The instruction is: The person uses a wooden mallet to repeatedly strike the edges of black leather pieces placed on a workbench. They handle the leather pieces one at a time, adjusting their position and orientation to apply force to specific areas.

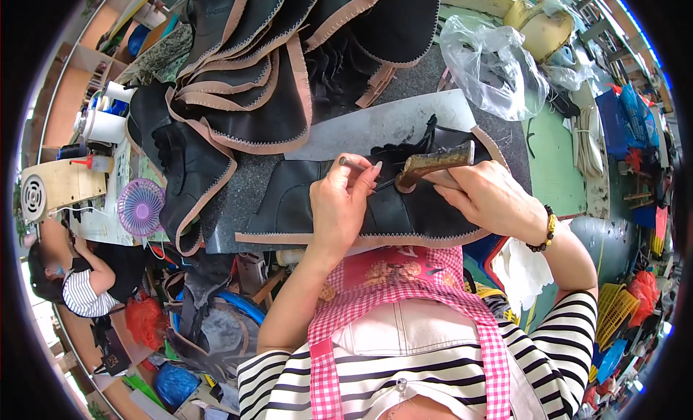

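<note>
Pinched upright in my left hand is a thin metal punch over a black leather boot upper. My right hand grips a hammer with a worn brownish head, close beside the punch. The upper lies spread flat, its pinkish-tan edge zigzag-stitched along the side nearest me. Black lacing flaps stand up behind my hands. The punch's lower tip is hidden by my fingers. A grey metal sheet lies just behind the upper on the dark stone slab.
Several stitched black uppers are piled at the far left of the slab. A clear plastic bag lies at the far right. To the left stand a purple fan and thread spools. Another person sits at far left.
</note>
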`<state>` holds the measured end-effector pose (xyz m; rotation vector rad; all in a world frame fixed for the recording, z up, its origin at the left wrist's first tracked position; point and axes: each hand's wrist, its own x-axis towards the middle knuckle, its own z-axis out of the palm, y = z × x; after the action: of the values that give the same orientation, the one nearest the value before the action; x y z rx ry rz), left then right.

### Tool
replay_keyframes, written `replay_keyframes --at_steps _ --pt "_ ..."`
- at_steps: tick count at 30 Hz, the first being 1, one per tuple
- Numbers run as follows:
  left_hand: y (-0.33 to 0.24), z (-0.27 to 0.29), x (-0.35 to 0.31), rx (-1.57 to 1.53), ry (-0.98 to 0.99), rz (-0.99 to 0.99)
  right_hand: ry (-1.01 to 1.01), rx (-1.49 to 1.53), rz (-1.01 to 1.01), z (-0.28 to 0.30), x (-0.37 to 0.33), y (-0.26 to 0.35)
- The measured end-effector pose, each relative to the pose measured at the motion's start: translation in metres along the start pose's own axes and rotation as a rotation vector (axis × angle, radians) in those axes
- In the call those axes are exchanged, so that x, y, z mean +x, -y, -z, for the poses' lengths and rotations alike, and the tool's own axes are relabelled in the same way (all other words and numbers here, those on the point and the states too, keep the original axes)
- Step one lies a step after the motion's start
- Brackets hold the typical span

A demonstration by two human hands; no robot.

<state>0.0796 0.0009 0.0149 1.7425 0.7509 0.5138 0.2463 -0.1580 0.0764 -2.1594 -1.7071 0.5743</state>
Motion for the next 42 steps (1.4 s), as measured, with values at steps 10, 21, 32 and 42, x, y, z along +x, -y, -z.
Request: replay_keyframes --at_steps 10,21,32,42 --pt "0.002 -0.003 0.001 0.046 -0.016 -0.012 0.015 0.019 0.001 0.003 -0.001 -0.001" --pt "0.007 -0.015 0.0 0.508 -0.119 -0.565 -0.219 0.044 0.264 0.045 0.009 0.033" --pt "0.005 -0.004 -0.001 0.125 0.002 -0.11 -0.275 0.159 0.044 0.04 0.001 0.019" --pt "-0.004 0.008 0.002 -0.06 0.121 0.055 -0.265 0.231 -0.23 0.051 -0.001 0.015"
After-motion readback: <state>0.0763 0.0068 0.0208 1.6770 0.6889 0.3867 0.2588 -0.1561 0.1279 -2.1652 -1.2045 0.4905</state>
